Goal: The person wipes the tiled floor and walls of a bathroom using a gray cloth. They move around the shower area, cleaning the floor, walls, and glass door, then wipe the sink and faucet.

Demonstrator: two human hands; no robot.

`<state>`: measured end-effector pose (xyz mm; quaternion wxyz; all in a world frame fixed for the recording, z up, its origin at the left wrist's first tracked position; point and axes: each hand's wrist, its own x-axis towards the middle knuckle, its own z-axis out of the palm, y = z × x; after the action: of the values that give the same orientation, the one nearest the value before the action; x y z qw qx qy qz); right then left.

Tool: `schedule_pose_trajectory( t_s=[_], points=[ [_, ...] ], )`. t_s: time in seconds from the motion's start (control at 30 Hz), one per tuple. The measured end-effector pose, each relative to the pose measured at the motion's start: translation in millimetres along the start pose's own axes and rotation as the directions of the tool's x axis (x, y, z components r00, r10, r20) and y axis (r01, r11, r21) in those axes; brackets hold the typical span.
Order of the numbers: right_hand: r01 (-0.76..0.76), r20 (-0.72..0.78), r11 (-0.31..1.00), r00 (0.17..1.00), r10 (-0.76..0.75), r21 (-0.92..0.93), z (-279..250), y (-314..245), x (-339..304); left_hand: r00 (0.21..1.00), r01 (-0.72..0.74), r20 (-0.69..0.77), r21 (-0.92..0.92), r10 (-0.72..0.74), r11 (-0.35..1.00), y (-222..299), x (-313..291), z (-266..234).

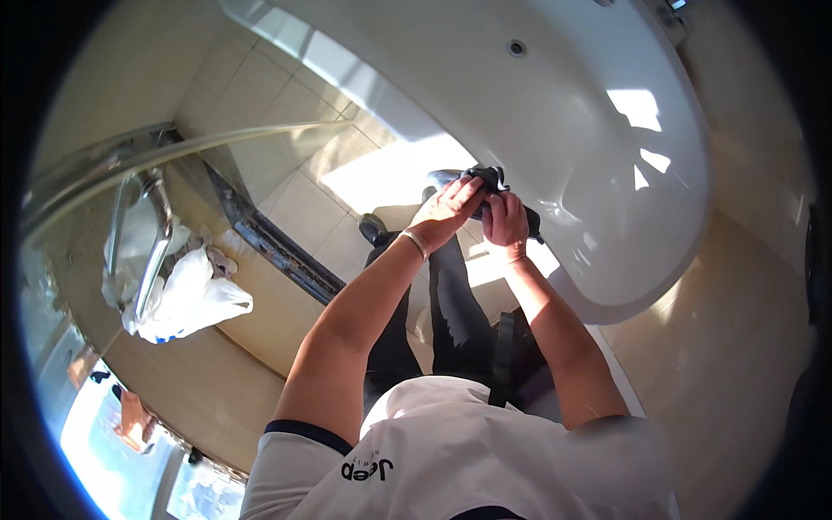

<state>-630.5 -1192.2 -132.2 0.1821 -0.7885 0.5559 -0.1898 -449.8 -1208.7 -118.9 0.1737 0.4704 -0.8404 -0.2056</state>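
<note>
A bunched dark cloth (pixel 491 178) is gripped between my two hands just over the near edge of the white bathtub (pixel 555 113). My left hand (pixel 451 206), with a band at the wrist, closes on its upper left part. Close beside it, my right hand (pixel 506 225) has its fingers bent into the same cloth. A dark end of the cloth shows to the right of my right hand. The folds and my hands hide its full shape, so I cannot tell what kind of cloth it is.
The tub has a round drain (pixel 516 48). On the left are a glass panel, a metal handle (pixel 160 234) and white plastic bags (pixel 195 299). A dark, worn floor track (pixel 282 251) crosses the tiles (pixel 299 204). My black shoes (pixel 373 229) stand near the tub.
</note>
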Motion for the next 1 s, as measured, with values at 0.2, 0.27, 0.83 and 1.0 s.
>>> schedule_pose_trajectory(
  t_s=[0.2, 0.27, 0.83, 1.0],
  points=[
    [0.043, 0.039, 0.957, 0.998, -0.057, 0.287, 13, -61, 85, 0.902, 0.266, -0.325, -0.103, -0.285, 0.958, -52, -22, -37],
    [0.135, -0.021, 0.912, 0.990, -0.138, 0.388, 30, -97, 107, 0.842, 0.332, -0.431, -0.057, -0.324, 0.941, -66, -38, -69],
    [0.810, -0.658, 0.461, 0.573, -0.488, 0.363, 91, -300, 193, 0.281, 0.716, -0.942, 0.334, 0.185, 0.613, -88, -205, -293],
    [0.864, -0.775, 0.483, 0.204, -0.598, -0.145, 148, -353, 241, 0.459, 0.756, -0.886, 0.423, 0.056, 0.499, -130, -221, -328]
  ],
)
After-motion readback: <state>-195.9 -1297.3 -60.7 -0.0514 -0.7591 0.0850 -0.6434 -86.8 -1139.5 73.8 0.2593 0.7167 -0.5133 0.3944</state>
